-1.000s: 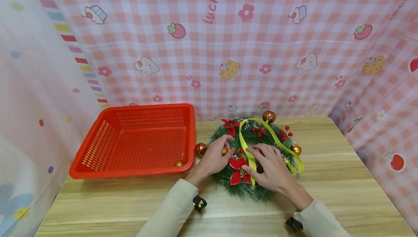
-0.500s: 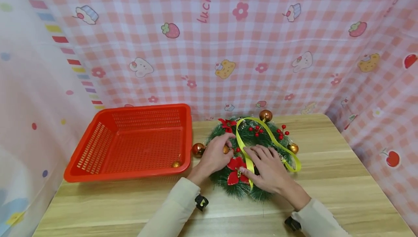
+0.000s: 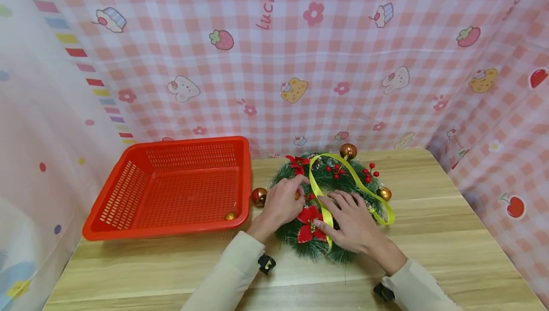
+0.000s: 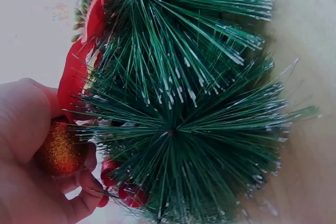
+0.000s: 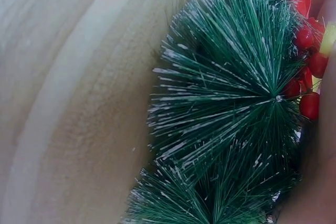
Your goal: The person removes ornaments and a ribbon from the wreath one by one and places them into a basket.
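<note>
A green wreath (image 3: 310,251) lies on the table under both hands. My left hand (image 3: 283,200) holds a glittery orange-gold ball ornament (image 4: 60,148) between its thumb and curled fingers, over the wreath's left side. In the head view the hand covers most of that ball. My right hand (image 3: 353,220) rests on the wreath's near right part with loosely extended fingers. Its fingertips lie by a looped yellow ribbon (image 3: 314,185), and its thumb is at a red fabric flower (image 3: 305,235). Red berries (image 5: 310,106) show beside this hand in the right wrist view.
A red plastic basket (image 3: 165,229) stands left of the wreath, with a small gold ball (image 3: 230,215) inside. Shiny balls, such as a copper one (image 3: 348,151), sit around the wreath's edge. A checked curtain (image 3: 257,63) hangs behind the wooden table (image 3: 437,235).
The head view has shifted slightly, so everything sits a little further left in it. Both hands keep almost the same place on the wreath.
</note>
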The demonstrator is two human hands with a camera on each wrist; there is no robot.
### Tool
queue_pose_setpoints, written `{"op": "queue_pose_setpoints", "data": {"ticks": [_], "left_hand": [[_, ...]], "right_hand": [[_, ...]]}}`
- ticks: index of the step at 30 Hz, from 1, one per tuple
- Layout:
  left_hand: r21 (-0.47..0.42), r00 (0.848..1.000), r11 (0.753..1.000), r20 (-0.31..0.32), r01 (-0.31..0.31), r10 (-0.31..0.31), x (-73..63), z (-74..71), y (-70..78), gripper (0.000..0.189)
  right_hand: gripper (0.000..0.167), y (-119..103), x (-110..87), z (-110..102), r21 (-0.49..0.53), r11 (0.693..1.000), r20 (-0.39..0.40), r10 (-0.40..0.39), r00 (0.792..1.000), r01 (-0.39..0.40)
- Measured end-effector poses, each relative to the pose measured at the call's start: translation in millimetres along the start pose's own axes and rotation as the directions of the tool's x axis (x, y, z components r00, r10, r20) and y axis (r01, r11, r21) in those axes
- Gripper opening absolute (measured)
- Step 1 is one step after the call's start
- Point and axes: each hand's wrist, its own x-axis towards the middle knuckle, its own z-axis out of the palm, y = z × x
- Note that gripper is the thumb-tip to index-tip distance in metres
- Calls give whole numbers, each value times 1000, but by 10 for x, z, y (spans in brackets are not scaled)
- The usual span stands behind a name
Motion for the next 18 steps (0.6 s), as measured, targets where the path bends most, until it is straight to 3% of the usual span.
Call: {"op": "queue_pose_setpoints", "data": {"ticks": [14,18], "left_hand": [[70,998,996,25,-56,55,11,-65,25,44],[82,993,990,10,-117,117,15,-79,7,45]], "right_hand": [[58,-1,-2,-2,3,1000,5,-4,1000,4],[57,-2,-2,-8,10,1000,6,-7,1000,6]]}}
